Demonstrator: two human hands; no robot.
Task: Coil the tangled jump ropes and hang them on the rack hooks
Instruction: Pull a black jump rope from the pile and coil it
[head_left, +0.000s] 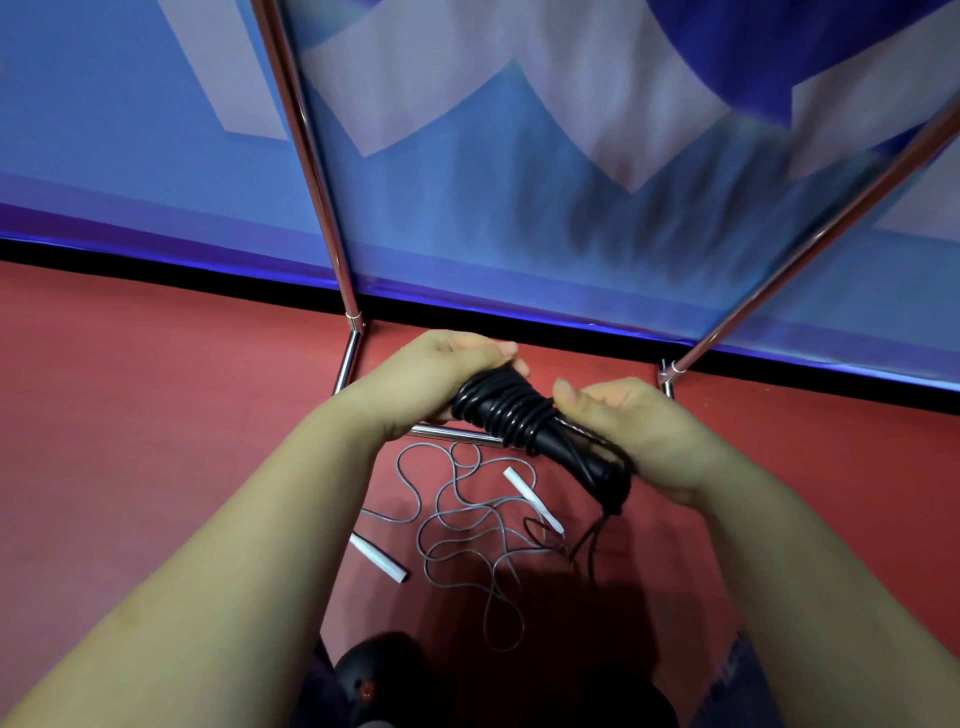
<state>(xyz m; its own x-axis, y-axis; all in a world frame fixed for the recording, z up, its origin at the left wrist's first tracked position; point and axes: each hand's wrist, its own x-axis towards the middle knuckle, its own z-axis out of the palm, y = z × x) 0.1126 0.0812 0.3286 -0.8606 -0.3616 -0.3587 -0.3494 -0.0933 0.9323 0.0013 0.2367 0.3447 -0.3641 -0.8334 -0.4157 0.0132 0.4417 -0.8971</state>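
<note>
Your left hand (441, 371) has its grip closed around the upper-left end of the black jump rope (511, 415), which sits mid-frame with its handles wrapped in coils. The long axis slants down to the lower right, where your right hand (631, 436) cups the bundle and pinches the cord. The loose tail (592, 545) dangles below that hand, so it likely winds next.
</note>
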